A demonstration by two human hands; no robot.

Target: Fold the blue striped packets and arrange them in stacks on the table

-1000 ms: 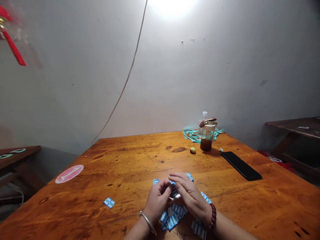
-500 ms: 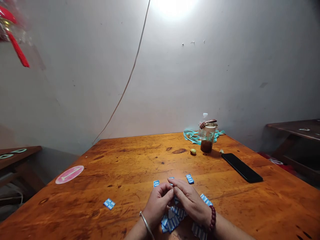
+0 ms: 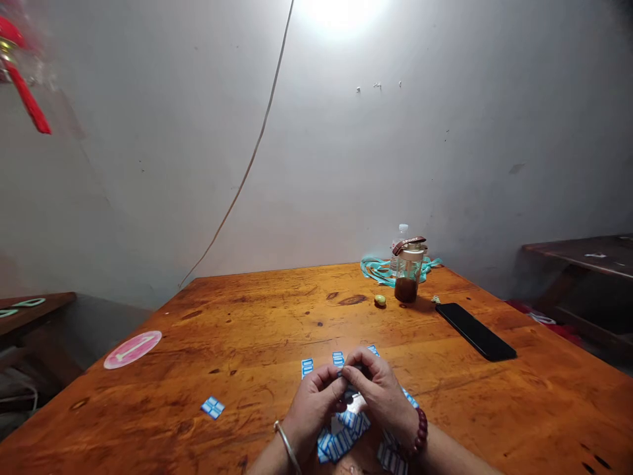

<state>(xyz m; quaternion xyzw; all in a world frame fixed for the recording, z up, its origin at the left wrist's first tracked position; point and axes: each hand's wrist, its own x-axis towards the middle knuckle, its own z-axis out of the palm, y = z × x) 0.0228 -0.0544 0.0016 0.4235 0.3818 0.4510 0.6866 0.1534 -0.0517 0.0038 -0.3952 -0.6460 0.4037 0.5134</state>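
Over the near part of the table, my left hand and my right hand meet at the fingertips. Both are closed in a pinch; a small dark thing shows between them, too hidden to name. Under and below the hands lies a loose pile of small white pieces with blue borders, like label sheets. Similar pieces lie just beyond my fingers: one at the left, one in the middle, and one partly behind my right hand. Another blue-bordered piece rests apart on the left.
A black phone lies at the right. Behind it stand a cup of brown liquid with a strap, a clear bottle and turquoise ribbon. A small yellow-green object sits near the cup. A pink round sticker marks the left edge.
My right hand's fingers have curled in from a flatter, stretched pose and now pinch against the left fingertips. The middle piece beyond them shows more. The view has shifted slightly.
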